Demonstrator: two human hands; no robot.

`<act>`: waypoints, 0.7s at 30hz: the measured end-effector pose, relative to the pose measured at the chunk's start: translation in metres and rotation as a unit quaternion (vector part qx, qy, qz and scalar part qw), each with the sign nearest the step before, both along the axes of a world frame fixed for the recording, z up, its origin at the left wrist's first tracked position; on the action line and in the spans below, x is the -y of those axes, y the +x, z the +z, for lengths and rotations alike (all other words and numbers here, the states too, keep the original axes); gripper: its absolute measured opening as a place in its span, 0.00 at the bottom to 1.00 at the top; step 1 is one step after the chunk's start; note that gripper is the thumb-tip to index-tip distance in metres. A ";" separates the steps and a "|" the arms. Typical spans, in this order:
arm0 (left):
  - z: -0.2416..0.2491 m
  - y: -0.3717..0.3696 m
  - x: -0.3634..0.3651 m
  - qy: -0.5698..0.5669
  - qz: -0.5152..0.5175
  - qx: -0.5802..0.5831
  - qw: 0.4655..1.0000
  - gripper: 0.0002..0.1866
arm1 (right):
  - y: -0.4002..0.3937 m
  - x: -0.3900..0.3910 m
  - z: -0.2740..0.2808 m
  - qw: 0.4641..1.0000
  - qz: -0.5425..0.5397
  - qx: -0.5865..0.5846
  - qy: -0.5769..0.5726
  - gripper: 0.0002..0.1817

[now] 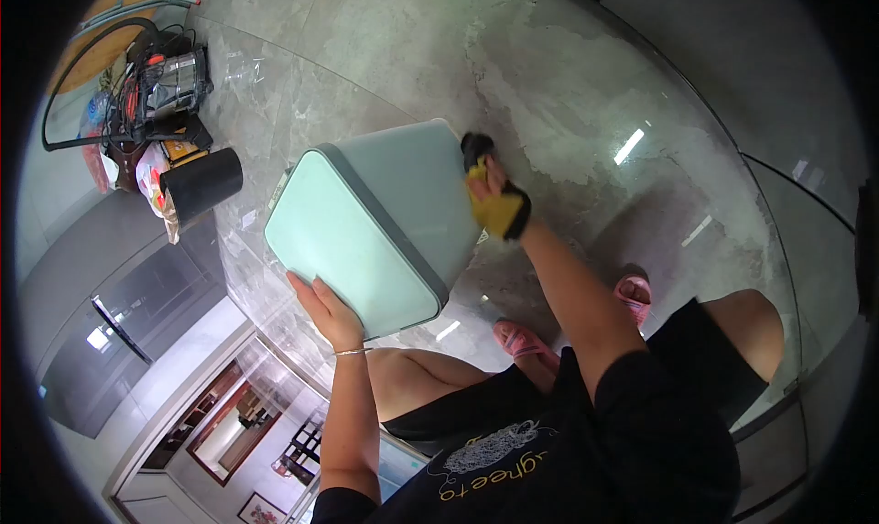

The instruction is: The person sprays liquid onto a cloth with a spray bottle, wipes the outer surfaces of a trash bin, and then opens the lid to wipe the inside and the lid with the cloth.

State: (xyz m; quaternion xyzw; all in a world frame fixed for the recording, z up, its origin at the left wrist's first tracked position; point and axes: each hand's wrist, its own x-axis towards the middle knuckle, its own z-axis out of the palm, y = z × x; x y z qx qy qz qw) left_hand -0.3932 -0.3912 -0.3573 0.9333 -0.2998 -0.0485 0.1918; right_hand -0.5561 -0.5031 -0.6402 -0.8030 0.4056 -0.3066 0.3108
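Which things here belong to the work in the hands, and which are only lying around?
In use:
pale green container
left hand, against its lid
right hand, blurred, by its base

Lying about:
black cylinder
plastic bag
vacuum-like machine

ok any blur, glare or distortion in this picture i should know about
In the head view, the gloved right hand is smeared, probably by motion, while the left hand looks clearer; in the head view, bright glare streaks mark the glossy floor; also in the head view, wide-angle distortion bends straight edges and the corners fall to black.
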 end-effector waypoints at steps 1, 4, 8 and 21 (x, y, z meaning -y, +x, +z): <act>0.002 -0.002 0.001 0.003 -0.001 0.001 1.000 0.31 | -0.015 -0.011 0.023 0.995 -0.035 0.078 0.054 0.31; 0.002 0.002 -0.003 0.000 -0.006 0.007 1.000 0.31 | 0.008 0.001 0.124 0.857 0.069 0.371 0.350 0.39; -0.003 0.013 -0.010 -0.042 0.046 -0.033 0.998 0.30 | 0.060 0.082 0.175 0.896 0.185 0.363 0.176 0.36; 0.009 0.107 -0.026 0.079 -0.017 0.021 0.996 0.22 | 0.029 -0.082 0.114 0.920 0.041 0.295 0.254 0.30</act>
